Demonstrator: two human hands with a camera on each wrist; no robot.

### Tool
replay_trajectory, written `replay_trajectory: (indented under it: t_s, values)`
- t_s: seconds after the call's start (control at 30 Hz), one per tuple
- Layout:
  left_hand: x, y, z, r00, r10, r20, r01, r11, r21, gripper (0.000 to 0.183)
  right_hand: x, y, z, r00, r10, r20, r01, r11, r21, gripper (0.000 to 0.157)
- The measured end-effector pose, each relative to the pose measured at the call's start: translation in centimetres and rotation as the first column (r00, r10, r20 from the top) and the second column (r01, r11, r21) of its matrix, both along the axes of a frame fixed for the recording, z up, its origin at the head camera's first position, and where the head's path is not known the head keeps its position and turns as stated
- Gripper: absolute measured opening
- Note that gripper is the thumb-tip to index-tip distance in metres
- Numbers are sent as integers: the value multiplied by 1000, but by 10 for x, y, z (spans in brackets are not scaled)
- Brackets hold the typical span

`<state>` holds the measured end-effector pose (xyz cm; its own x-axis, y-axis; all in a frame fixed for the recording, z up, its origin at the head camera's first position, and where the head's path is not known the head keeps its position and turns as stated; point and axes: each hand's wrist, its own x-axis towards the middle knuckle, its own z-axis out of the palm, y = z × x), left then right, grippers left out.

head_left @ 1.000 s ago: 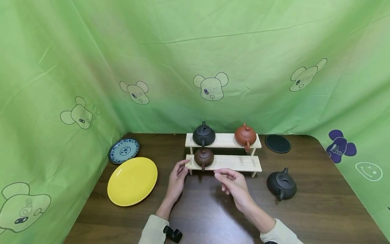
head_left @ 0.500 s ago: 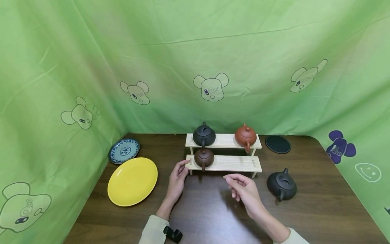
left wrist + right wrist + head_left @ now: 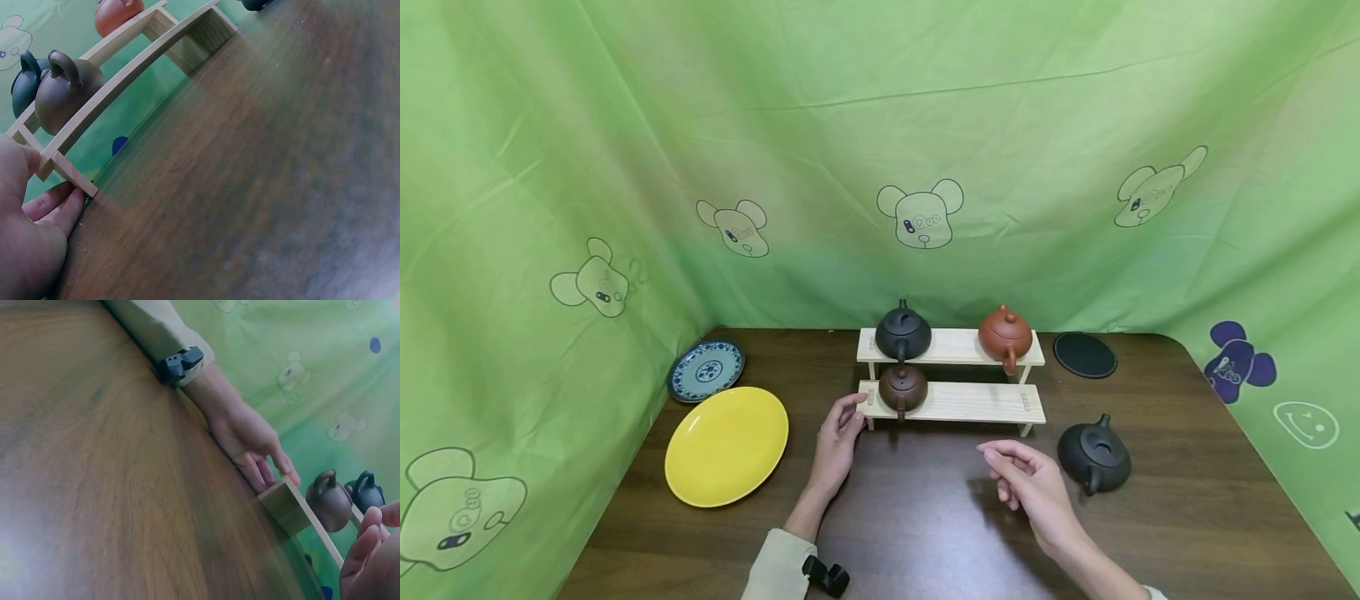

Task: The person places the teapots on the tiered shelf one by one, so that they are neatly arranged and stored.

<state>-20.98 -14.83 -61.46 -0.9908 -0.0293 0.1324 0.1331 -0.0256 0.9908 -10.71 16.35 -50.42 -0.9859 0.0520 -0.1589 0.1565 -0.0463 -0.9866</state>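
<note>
At the left end of the lower board of a two-tier wooden rack (image 3: 977,402), my left hand (image 3: 837,442) grips the corner. In the left wrist view its thumb lies on the board and its fingers (image 3: 59,206) reach behind the leg. A small brown teapot (image 3: 902,388) sits on this board, close to that hand. My right hand (image 3: 1033,490) is over the table in front of the rack, holding nothing, its fingers loosely bent and thumb near the index finger. Just right of it, a black teapot (image 3: 1093,455) stands on the table.
On the upper board are another black teapot (image 3: 902,332) and a reddish-brown teapot (image 3: 1004,336). A round black coaster (image 3: 1085,355) lies right of the rack. To the left lie a yellow plate (image 3: 727,447) and a blue patterned plate (image 3: 707,372). Green cloth (image 3: 820,275) hangs behind the table.
My right hand has moved away from the lower board's front edge, to the right and toward me, nearer the black teapot on the table. My left hand has stayed on the rack.
</note>
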Motion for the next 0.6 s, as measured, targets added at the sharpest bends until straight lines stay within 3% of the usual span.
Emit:
replay_trajectory:
  t_s: [0.6]
  values:
    - [1,0,3,1000,2,13,-2,1000,0,29,21,32,2,998,-55,-40,58,997,59,20]
